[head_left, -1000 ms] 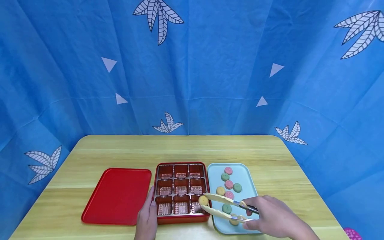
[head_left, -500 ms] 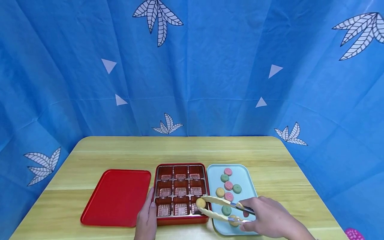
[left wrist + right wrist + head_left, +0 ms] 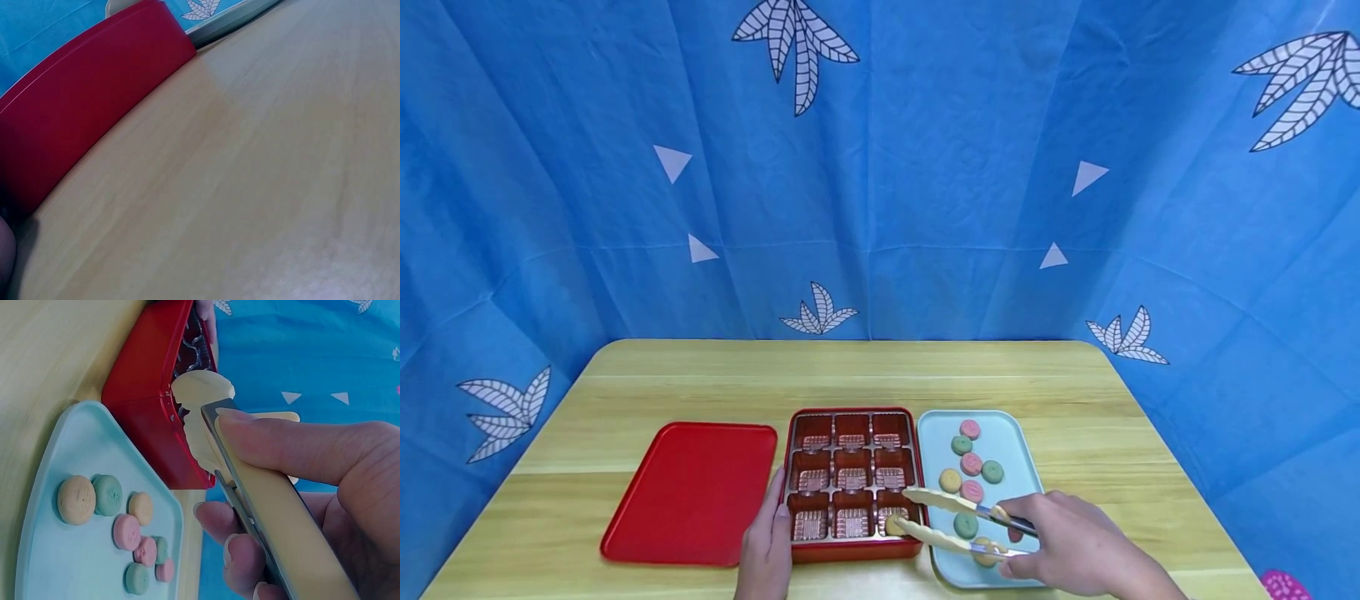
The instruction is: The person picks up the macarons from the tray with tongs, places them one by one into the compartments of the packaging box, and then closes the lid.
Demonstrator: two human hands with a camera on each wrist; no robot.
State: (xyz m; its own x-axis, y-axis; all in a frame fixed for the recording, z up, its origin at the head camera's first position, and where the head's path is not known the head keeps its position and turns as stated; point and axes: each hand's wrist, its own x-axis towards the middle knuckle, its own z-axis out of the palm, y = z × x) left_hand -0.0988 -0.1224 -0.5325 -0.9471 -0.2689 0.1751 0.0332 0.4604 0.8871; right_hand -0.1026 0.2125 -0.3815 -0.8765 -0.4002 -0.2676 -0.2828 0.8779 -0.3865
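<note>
In the head view my right hand [image 3: 1067,537] grips a pair of food tongs [image 3: 955,521] with cream scalloped tips. The tips stand apart over the front right compartment of a red box [image 3: 850,550] with a nine-compartment insert. A yellow cookie [image 3: 893,525] lies low in that compartment, partly behind the lower tip; whether they touch I cannot tell. My left hand [image 3: 765,537] rests along the box's left side, fingers extended. Thumb and curled fingers hold the tongs' handle [image 3: 284,525] in the right wrist view. The left wrist view shows mainly the box's red wall [image 3: 94,94].
A light blue tray [image 3: 1022,450] stands right of the box, bearing several pink, green and yellow cookies; the tongs and right hand pass over it. A flat red lid or tray [image 3: 692,492] lies to the left. A blue patterned cloth [image 3: 880,167] hangs behind the wooden table [image 3: 850,371].
The tongs moved slightly left over the front right compartment, then their tips spread. The yellow cookie left the tips and dropped into that compartment. My left hand stayed at the box.
</note>
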